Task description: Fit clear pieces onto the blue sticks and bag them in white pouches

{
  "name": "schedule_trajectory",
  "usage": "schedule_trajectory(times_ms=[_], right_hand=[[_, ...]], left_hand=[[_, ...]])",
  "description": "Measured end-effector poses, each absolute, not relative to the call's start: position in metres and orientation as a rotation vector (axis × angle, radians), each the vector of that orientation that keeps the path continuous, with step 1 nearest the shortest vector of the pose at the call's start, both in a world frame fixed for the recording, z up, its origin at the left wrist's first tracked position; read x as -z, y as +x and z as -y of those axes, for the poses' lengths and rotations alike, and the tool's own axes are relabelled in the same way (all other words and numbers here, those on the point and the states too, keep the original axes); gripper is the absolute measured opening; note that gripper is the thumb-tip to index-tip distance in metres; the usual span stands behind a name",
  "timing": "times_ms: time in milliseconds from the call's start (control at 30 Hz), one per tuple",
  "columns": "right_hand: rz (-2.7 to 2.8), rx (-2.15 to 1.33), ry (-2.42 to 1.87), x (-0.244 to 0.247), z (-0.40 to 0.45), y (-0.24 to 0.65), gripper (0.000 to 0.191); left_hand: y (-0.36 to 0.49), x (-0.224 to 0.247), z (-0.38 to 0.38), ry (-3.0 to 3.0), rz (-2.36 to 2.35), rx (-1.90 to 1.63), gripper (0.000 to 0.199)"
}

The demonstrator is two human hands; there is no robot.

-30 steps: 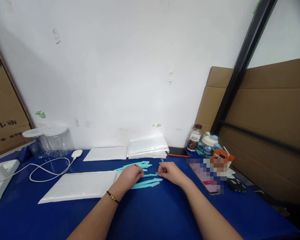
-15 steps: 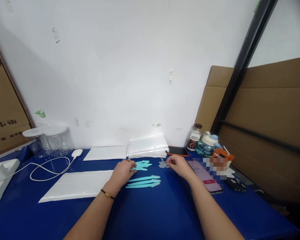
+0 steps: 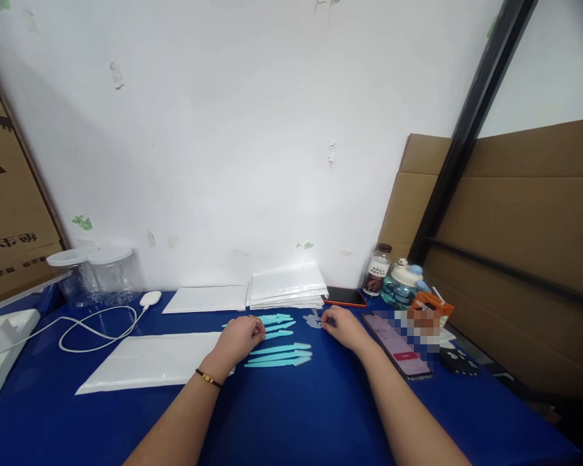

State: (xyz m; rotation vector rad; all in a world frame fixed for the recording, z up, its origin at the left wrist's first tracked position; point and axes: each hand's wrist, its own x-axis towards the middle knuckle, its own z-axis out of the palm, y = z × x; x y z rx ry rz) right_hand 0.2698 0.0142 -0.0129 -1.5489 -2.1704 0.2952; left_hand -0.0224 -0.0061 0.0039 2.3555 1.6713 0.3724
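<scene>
Over the upper group of teal, stick-like tools (image 3: 279, 334) is my left hand (image 3: 240, 336), its fingers pressed together; whether it grips one of them is hard to see. Below and to its right, a few more teal tools (image 3: 279, 356) lie side by side. My right hand (image 3: 341, 325) has its fingertips pinched at the edge of a small pile of translucent pieces (image 3: 313, 320); what is between the fingertips is too small to make out.
White padded envelopes lie at the left (image 3: 150, 362), at the back (image 3: 206, 298) and in a stack (image 3: 286, 285). Two phones (image 3: 401, 346) (image 3: 344, 296), a brown-capped bottle (image 3: 376, 270) and a teal bottle (image 3: 399, 285) are on the right. Clear jars (image 3: 114, 275) and a white cable (image 3: 92, 323) are on the left.
My left hand has shifted slightly left and down, and the upper teal tools lie more spread apart. My right hand has moved a little left and down at the translucent pieces.
</scene>
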Motion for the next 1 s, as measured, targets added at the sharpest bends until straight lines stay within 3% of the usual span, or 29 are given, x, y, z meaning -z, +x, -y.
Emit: schedule_trajectory(times_ms=[200,433,1000], right_hand=[[2.114,-0.263,-1.467,0.005,-0.010,0.265,0.011],[2.202,-0.683,-1.233,0.009,0.001,0.244,0.015],[2.214,-0.592,-1.185,0.014,-0.002,0.233,0.011]], left_hand=[[-0.012,-0.010,0.015,2.430,-1.603,-0.350,0.014],[-0.009,-0.009,0.014,2.439,-1.577,-0.348,0.015],[-0.008,-0.006,0.012,2.397,-1.567,-0.337,0.014]])
